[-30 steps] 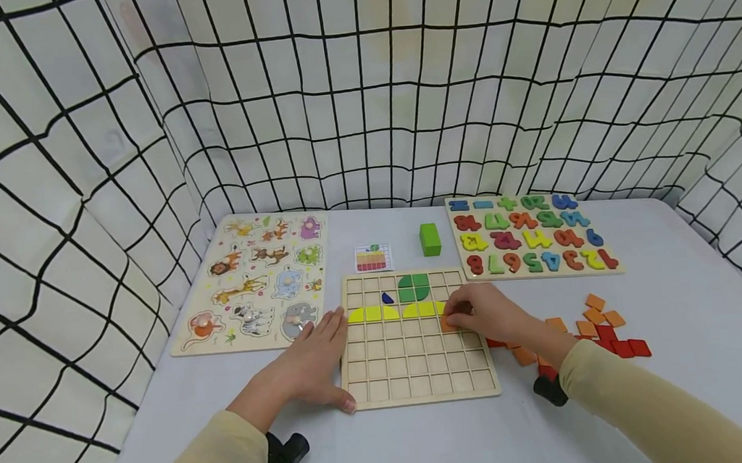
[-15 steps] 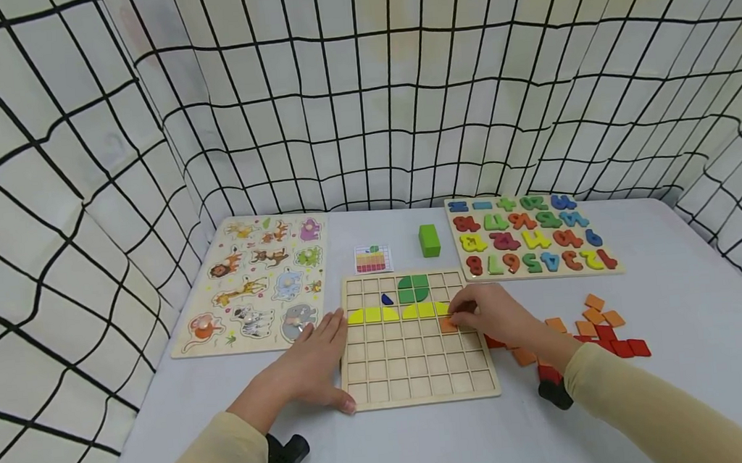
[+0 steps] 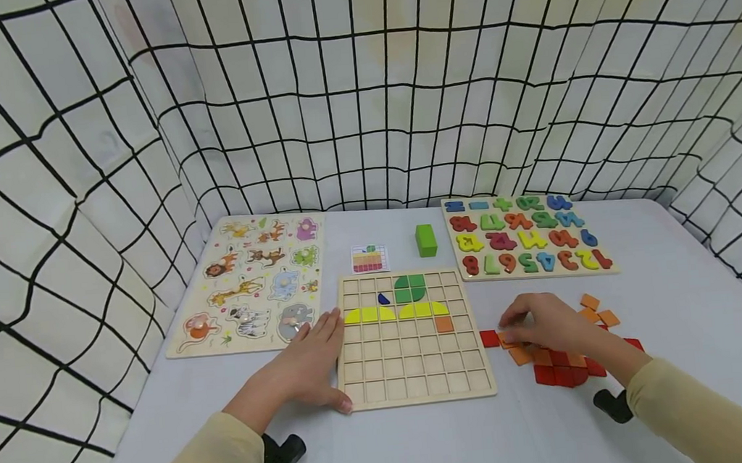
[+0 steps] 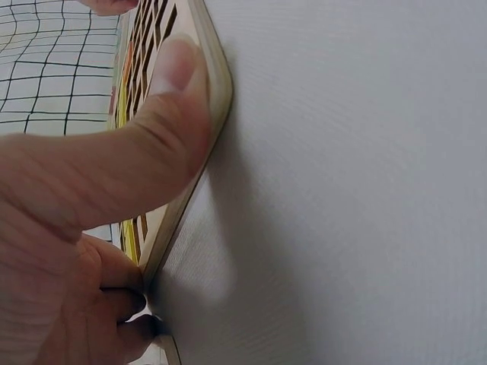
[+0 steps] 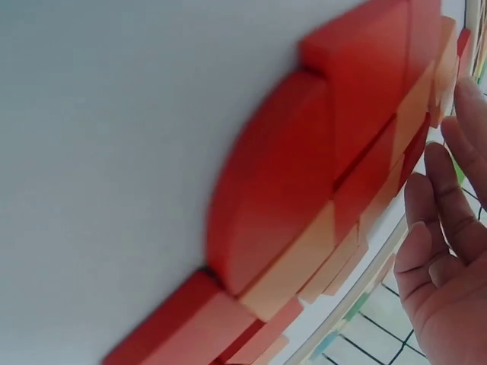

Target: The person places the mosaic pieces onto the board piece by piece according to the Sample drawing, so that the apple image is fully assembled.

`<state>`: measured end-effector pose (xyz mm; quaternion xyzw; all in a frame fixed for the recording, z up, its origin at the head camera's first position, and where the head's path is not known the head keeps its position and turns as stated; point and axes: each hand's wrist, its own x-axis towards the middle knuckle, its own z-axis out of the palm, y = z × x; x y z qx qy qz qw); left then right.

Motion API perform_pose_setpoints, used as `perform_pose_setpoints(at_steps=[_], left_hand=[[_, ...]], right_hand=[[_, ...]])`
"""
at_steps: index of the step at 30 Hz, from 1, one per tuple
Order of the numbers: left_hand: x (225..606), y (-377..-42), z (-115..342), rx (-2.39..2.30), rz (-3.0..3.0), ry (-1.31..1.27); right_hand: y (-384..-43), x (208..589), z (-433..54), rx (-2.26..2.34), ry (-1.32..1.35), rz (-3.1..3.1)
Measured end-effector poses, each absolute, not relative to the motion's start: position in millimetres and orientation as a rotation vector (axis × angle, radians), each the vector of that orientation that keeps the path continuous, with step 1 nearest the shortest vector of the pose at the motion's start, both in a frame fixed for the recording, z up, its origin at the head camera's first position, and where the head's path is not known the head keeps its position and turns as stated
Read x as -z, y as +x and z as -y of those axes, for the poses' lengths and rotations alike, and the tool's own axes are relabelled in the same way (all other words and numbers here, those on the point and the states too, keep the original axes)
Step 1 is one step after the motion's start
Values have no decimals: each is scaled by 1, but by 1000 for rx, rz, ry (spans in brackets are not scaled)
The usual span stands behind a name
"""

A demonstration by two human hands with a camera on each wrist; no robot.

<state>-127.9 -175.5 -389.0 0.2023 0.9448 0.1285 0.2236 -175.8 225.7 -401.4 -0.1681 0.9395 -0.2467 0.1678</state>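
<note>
My left hand (image 3: 312, 363) rests along the left side of a wooden grid board (image 3: 393, 390), its fingers fairly straight. In the left wrist view the thumb (image 4: 175, 80) lies on the board's rim near a corner. Set in the grid are green pieces (image 3: 410, 289), a small dark blue piece (image 3: 383, 299), yellow pieces (image 3: 369, 314) and one orange square tile (image 3: 444, 324). Right of the board, my right hand (image 3: 545, 323) is over a pile of red and orange pieces (image 3: 561, 369), fingers loosely bent. Its fingertips are right at an orange tile (image 5: 444, 68) in the right wrist view.
A small pattern card (image 3: 369, 258) and a green block (image 3: 426, 241) are behind the grid board. An animal puzzle board (image 3: 236, 315) lies on the left, a number puzzle board (image 3: 522, 238) at the back right. Black netting (image 3: 361, 101) surrounds the white table (image 3: 427, 445).
My right hand has left the orange tile in the grid and moved right to the loose pieces. The left hand keeps its place against the board.
</note>
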Motion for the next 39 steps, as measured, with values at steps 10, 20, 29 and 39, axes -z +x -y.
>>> perform_pose_setpoints(at_steps=[10,20,29,39], left_hand=[[391,-126,179,-385,-2610,598],[390,-128,178,-372,-2615,583],[391,-127,180,-379,-2620,579],[389,-127,178,-374,-2619,583]], right_hand=[[-170,406,-227,691,-502,-2656],[-177,403,-226,1051,-326,-2587],[-188,399,-183,1254,-234,-2517],[-187,398,-148,1166,-187,-2495]])
